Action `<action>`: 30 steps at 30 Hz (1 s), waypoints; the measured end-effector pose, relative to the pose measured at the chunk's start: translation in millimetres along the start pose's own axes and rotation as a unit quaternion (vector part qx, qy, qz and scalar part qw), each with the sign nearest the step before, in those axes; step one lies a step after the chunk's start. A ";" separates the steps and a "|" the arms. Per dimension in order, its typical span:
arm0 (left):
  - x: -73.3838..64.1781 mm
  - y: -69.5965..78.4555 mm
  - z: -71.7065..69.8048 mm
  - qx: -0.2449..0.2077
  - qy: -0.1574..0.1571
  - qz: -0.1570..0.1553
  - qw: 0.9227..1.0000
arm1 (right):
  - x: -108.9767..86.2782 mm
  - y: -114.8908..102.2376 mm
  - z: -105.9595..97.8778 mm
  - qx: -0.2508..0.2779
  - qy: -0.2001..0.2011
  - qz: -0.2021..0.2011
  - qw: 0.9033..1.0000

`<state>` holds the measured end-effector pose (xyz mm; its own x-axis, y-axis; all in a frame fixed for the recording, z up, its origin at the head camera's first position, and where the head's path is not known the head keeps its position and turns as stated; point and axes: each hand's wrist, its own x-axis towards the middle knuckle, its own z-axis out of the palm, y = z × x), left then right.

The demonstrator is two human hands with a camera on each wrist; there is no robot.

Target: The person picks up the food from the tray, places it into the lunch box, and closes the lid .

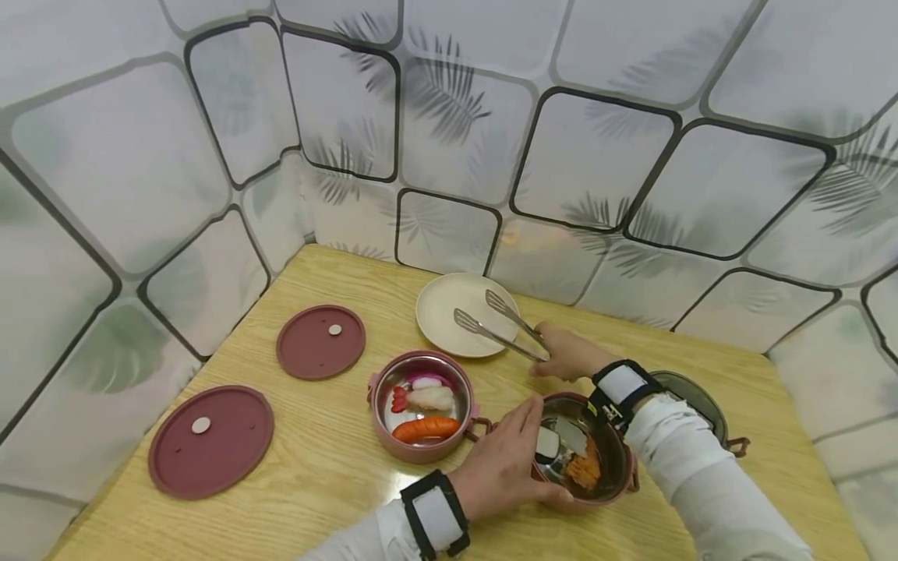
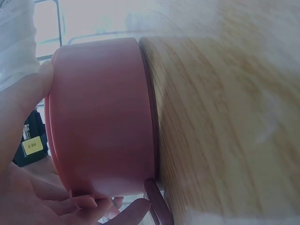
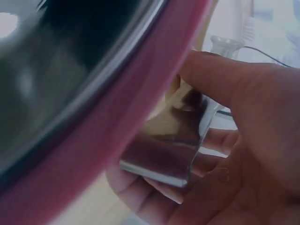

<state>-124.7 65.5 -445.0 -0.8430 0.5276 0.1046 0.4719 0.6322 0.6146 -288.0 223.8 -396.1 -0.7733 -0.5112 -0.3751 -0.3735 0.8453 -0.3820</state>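
My right hand (image 1: 570, 354) holds a pair of metal slotted tongs (image 1: 494, 336), their spread tips over the cream plate (image 1: 438, 315). Close up in the right wrist view, fingers and thumb grip the shiny metal end of the tongs (image 3: 164, 159). My left hand (image 1: 501, 463) grips the side of a dark pink pot (image 1: 561, 506), thumb at its rim; the pot's outer wall (image 2: 103, 117) fills much of the left wrist view. Inside lie an orange-brown fried-looking piece (image 1: 585, 470), a white-and-black piece (image 1: 547, 444) and a pale flat piece (image 1: 571, 435).
Left of the held pot, another pink pot (image 1: 393, 448) contains a carrot (image 1: 426, 429) and a shrimp sushi piece (image 1: 431, 399). Two dark red lids (image 1: 309, 351) lie on the left of the wooden table (image 1: 337, 483). A third pot (image 1: 691, 389) stands behind the right forearm. Patterned walls border the table.
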 end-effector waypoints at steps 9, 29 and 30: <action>0.1 2.6 -1.1 0.007 -0.005 -0.004 1.000 | -1.9 -0.5 -1.0 -0.046 0.022 -0.041 0.998; -14.0 10.3 -21.0 -0.025 0.015 0.031 0.999 | -132.5 -43.1 31.9 0.054 0.313 -0.099 0.943; -16.9 10.4 -26.8 -0.029 0.020 0.039 0.999 | -136.2 -46.2 38.2 0.065 0.329 -0.105 0.936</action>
<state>-112.4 48.0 -419.4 -0.8142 0.5505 0.1845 0.5222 0.5556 0.6470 -145.9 248.5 -359.7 -0.8536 -0.4217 0.3058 -0.5209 0.6889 -0.5041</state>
